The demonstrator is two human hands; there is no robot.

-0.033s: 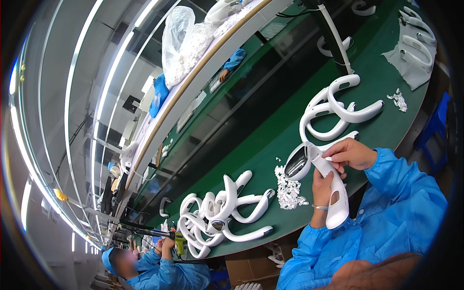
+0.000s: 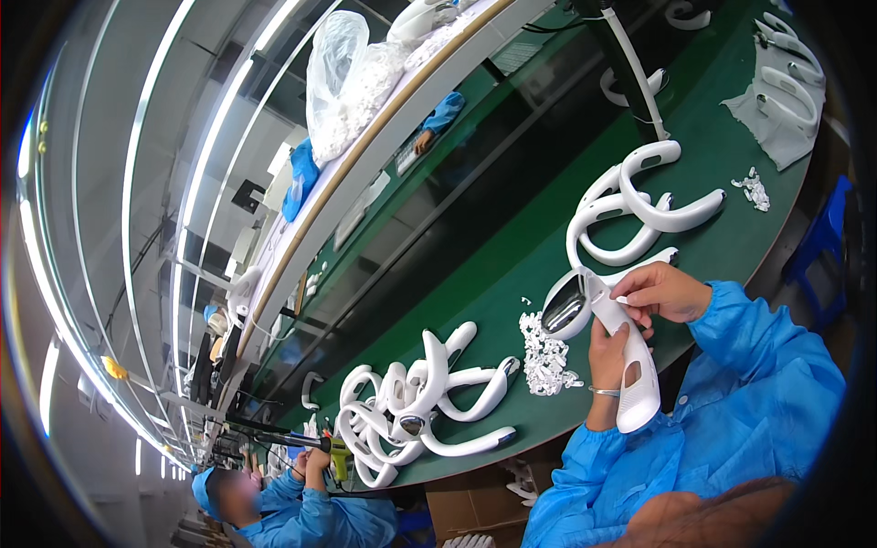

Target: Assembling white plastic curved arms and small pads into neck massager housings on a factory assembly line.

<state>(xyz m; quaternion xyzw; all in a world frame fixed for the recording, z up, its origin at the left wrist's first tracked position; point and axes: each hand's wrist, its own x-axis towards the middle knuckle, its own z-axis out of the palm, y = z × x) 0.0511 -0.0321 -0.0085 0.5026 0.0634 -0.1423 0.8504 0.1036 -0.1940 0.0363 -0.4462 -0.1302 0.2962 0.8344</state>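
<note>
My left hand (image 2: 607,358) is wrapped round a white curved plastic housing (image 2: 642,395), with an oval slot near its lower end. At its far end sits a glossy dark oval face (image 2: 565,308). Over the housing's upper part, my right hand (image 2: 670,292) pinches a small white plastic piece (image 2: 622,300) between thumb and fingers. That piece is at the housing's surface; whether it touches is hard to see. Left of my hands lies a heap of small white parts (image 2: 545,358) on the green table (image 2: 475,306).
Several curved white housings (image 2: 671,217) lie beyond my hands, and another pile of housings (image 2: 402,402) is to the left. More small white parts (image 2: 755,190) lie at the right. A co-worker in blue (image 2: 311,511) holds a green power tool (image 2: 339,458). A blue stool (image 2: 820,242) stands at the right.
The dark end of the housing has shifted very slightly to the right. Both hands keep the same grip.
</note>
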